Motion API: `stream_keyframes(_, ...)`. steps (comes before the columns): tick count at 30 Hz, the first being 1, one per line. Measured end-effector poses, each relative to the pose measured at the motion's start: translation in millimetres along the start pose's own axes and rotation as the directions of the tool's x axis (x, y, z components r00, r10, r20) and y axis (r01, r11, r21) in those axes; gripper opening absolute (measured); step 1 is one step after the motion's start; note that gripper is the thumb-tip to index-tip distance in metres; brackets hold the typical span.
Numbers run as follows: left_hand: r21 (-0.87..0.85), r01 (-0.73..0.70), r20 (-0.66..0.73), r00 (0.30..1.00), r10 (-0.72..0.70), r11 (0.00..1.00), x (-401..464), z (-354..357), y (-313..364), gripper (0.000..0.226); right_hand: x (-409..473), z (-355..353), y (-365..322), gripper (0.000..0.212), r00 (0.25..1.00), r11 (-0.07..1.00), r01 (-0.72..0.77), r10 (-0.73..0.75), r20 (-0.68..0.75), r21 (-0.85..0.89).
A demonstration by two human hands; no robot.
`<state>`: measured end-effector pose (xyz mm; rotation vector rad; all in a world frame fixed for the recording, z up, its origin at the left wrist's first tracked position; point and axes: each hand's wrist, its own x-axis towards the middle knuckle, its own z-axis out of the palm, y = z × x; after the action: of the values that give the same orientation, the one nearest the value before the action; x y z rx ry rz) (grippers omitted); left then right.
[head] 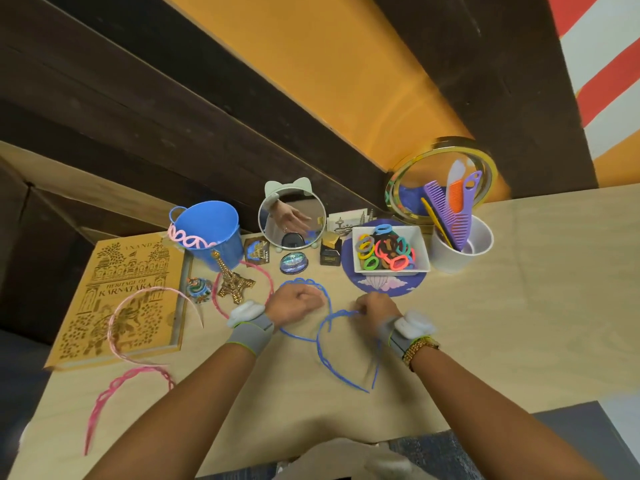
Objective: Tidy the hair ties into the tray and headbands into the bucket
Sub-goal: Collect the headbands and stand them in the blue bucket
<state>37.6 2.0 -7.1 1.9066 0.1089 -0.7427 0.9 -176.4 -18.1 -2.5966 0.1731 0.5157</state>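
Note:
My left hand (294, 303) is closed over a blue scalloped headband (327, 297) lying on the table. My right hand (375, 304) pinches the top of a second blue headband (323, 355) that arches toward me. The blue bucket (221, 233) stands at the back left with a pale pink headband (188, 237) hanging over its rim. The white tray (424, 252) at the back right holds several coloured hair ties (388, 252). More pink headbands lie at the left: one on the book (114, 327), one on the table (131, 377), and one behind my left wrist (216, 296).
A golden book (138, 268) lies at the left. A small Eiffel Tower model (230, 278), a round cat-ear mirror (292, 216), a small black box (330, 251) and trinkets stand mid-back. A white cup with combs (460, 247) and a gold-rimmed mirror (443, 178) are at the right.

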Motion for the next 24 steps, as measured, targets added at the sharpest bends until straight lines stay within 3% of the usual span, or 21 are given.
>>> stream_keyframes(5, -0.024, 0.063, 0.045, 0.997, -0.062, 0.998, -6, -14, -6, 0.028, 17, -3, -38, 0.023, 0.994, 0.989, 0.073, -0.062, -0.091, 0.131)
stream_keyframes(9, -0.175, 0.072, -0.002, 0.997, -0.073, 0.982, -16, -40, -14, 0.027, 30, 6, -64, 0.021, 0.994, 0.938, 0.088, -0.062, -0.086, 0.336)
stream_keyframes(12, -0.242, 0.053, -0.053, 0.996, -0.068, 0.969, -23, -58, -22, 0.031, 38, 16, -69, 0.042, 0.991, 0.890, 0.009, 0.054, -0.124, 0.456)
stream_keyframes(14, -0.262, 0.046, -0.048, 0.997, -0.060, 0.964, -28, -69, -28, 0.035, 42, 25, -68, 0.048, 0.972, 0.924, -0.142, 0.198, -0.128, 0.355)
stream_keyframes(16, -0.281, 0.051, -0.032, 0.998, -0.063, 0.958, -33, -77, -33, 0.037, 41, 32, -63, 0.054, 0.968, 0.954, -0.242, 0.250, -0.025, 0.176)
stream_keyframes(20, -0.316, 0.088, -0.074, 0.990, -0.118, 0.945, -34, -91, -42, 0.030, 41, 29, -54, 0.038, 0.975, 0.972, -0.218, 0.213, 0.067, 0.089)
stream_keyframes(24, -0.293, 0.126, -0.083, 0.984, -0.157, 0.948, -35, -110, -48, 0.024, 36, 23, -52, 0.019, 0.979, 0.971, -0.199, 0.204, -0.023, 0.130)
